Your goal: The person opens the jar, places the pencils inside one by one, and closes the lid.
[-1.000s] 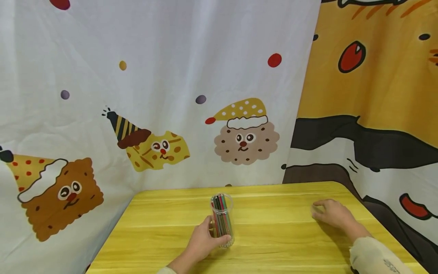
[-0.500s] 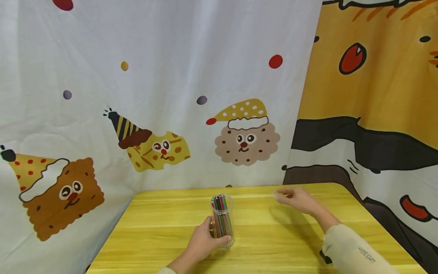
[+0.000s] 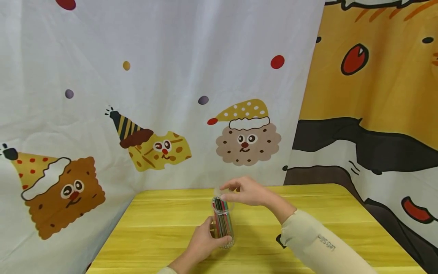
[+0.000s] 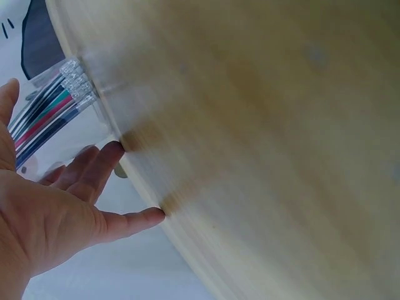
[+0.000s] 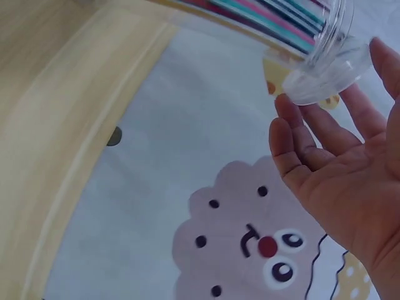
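A clear plastic cylindrical jar (image 3: 231, 225) stands upright on the table, packed with thin black, red and green pen-like sticks (image 3: 220, 205). My left hand (image 3: 202, 239) holds the jar low down, thumb on the near side and fingers behind it. In the left wrist view, the sticks' clear lower ends (image 4: 77, 81) show beside that hand. My right hand (image 3: 248, 191) is at the jar's top. It pinches a round clear lid (image 5: 331, 78), tilted at the mouth in the right wrist view; whether the lid touches the rim I cannot tell.
The yellow wood-grain table (image 3: 164, 217) has its far edge against a white curtain (image 3: 164, 57) printed with cartoon snacks. An orange and black printed curtain (image 3: 342, 95) hangs on the right. A small black item (image 3: 280, 241) shows under my right sleeve.
My right hand has carried the clear lid leftward from the table's right side to the top of the jar. The left hand and the jar have stayed in place.
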Demonstrator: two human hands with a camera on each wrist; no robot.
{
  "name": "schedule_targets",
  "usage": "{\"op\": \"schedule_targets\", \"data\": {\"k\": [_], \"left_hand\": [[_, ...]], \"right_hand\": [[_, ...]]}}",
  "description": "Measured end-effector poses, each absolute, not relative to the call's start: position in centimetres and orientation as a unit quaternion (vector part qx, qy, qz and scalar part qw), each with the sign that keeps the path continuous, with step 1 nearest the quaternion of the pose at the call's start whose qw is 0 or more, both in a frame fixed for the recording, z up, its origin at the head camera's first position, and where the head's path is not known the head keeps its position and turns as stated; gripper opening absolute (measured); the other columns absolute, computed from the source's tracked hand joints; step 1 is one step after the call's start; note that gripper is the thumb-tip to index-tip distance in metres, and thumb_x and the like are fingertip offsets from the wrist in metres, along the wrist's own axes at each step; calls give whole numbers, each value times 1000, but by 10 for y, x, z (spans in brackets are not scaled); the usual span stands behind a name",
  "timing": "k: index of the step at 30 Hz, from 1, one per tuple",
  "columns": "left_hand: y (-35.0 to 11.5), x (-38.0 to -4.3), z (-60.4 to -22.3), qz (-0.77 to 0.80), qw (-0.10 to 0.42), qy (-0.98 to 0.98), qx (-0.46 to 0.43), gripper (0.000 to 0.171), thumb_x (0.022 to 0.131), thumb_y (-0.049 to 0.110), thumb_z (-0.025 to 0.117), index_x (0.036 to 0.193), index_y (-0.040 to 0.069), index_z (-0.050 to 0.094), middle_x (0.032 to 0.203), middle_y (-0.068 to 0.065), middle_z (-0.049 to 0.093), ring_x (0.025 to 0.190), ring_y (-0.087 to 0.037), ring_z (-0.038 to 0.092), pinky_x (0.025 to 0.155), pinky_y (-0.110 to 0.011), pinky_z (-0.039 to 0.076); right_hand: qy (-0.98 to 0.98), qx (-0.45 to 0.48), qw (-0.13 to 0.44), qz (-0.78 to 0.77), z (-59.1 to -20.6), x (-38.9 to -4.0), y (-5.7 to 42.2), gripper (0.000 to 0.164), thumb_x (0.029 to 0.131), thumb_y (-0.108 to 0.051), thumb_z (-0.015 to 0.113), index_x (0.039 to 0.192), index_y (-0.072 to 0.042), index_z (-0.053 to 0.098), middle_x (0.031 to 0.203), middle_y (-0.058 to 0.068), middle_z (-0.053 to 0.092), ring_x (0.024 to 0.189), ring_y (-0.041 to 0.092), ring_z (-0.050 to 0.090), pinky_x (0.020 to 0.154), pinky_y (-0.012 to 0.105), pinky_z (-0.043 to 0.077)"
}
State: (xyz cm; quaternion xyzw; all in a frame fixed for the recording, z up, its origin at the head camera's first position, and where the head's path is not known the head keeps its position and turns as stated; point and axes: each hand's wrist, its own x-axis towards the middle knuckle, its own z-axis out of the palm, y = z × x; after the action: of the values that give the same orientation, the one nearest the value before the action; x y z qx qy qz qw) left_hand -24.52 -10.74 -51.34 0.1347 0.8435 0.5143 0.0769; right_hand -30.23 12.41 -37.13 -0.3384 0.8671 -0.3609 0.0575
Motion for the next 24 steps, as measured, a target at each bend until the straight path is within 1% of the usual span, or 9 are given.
{"op": "schedule_targets", "data": {"k": [2,5,8,11,14,19,22,24], "left_hand": [[-108,-245,-514,516,77,842,138,90,89,43,89,153,-1,45,134,-22,71,107,-32,76,86,-53,66],[-108,-245,-514,518,78,840,143,91,89,42,88,154,-3,43,136,-25,69,109,-36,76,87,-55,66],[-108,-244,-514,516,76,840,148,91,90,42,88,154,-4,43,136,-27,69,111,-38,76,87,-56,66],[-108,-244,-513,510,71,843,153,92,90,43,87,154,-6,42,136,-29,68,110,-39,76,87,-56,66],[-108,-244,-514,506,69,846,153,93,90,43,87,154,-6,42,137,-29,68,111,-39,76,87,-56,66],[-108,-245,-515,500,66,850,150,94,89,44,88,154,-6,42,137,-28,68,112,-39,75,87,-55,66],[-108,-245,-515,498,65,851,153,94,89,44,88,154,-6,43,137,-28,68,111,-39,76,87,-55,66],[-109,-244,-515,498,66,850,155,94,89,44,88,154,-6,42,137,-29,67,111,-39,76,87,-55,66]], "right_hand": [[869,-354,60,-341,-370,-299,119,36,104,-44,70,134,-24,75,138,-1,74,129,28,67,109,55,56],[869,-371,61,-323,-369,-295,115,34,103,-45,71,131,-25,77,141,1,72,129,29,67,104,55,57],[869,-398,38,-293,-369,-291,115,34,103,-43,72,131,-24,77,146,4,69,134,29,65,106,54,57],[869,-426,3,-252,-371,-286,117,35,103,-41,73,133,-23,76,151,8,66,141,33,61,114,56,54],[870,-442,-19,-220,-374,-281,120,38,104,-39,71,138,-22,73,156,9,61,143,36,59,115,58,53],[867,-454,-25,-205,-378,-276,125,41,110,-36,62,147,-19,66,163,10,54,150,39,51,120,61,47],[866,-459,-29,-197,-379,-274,126,40,112,-32,59,147,-17,66,164,12,52,152,39,49,122,62,44],[868,-457,-29,-191,-379,-274,125,39,111,-31,60,147,-16,66,164,13,52,152,40,49,123,61,43]]}}
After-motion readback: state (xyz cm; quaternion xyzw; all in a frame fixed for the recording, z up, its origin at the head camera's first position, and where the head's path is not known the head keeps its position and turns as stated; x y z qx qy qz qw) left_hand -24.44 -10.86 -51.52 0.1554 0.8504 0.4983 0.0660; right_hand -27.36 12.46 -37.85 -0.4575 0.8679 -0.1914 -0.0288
